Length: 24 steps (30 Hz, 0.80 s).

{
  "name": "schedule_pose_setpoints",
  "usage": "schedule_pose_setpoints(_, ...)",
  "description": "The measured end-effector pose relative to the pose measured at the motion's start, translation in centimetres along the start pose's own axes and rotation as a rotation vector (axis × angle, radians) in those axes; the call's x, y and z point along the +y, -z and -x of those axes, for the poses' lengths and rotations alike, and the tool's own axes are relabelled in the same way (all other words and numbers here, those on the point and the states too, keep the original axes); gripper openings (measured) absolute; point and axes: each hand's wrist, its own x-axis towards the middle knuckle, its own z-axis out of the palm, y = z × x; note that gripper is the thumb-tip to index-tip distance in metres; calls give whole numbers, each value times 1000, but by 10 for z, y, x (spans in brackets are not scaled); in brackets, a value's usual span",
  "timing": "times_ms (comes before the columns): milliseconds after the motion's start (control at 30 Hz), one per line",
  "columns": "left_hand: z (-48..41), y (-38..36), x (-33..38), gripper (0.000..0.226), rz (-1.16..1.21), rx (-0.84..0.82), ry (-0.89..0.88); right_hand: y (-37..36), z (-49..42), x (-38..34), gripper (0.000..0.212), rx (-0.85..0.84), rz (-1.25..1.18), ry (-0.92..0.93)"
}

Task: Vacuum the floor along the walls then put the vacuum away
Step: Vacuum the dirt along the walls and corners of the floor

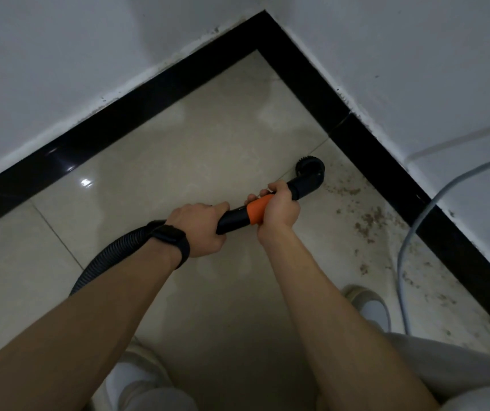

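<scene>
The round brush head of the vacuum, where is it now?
In the head view the brush head sits on the floor right of centre, near the black baseboard of the right wall, just beyond the right hand.

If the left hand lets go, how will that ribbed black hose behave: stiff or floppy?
Probably floppy: the hose already curves in a loose arc behind the left hand. Its ribbing suggests it bends easily but resists kinking. It would likely sag and drag, tugging the wand in the right hand.
</scene>
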Motion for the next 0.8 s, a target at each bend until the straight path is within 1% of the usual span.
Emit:
schedule_pose_setpoints(233, -24, 11, 11, 24, 26, -20, -36, 1, -10, -22, 8, 12, -36, 15)
schedule_pose_setpoints(467, -48, 14, 32, 23, -2, -19, -69, 12, -24, -46, 8, 74, -61, 18)
schedule_pose_setpoints(667, -61, 14, 43, 20, 43, -47, -80, 16, -36, -55, 8, 110, -50, 36)
schedule_pose_setpoints(800, -65, 15, 42, 20, 63, -13, -73, 11, -41, -59, 8, 100, -55, 43)
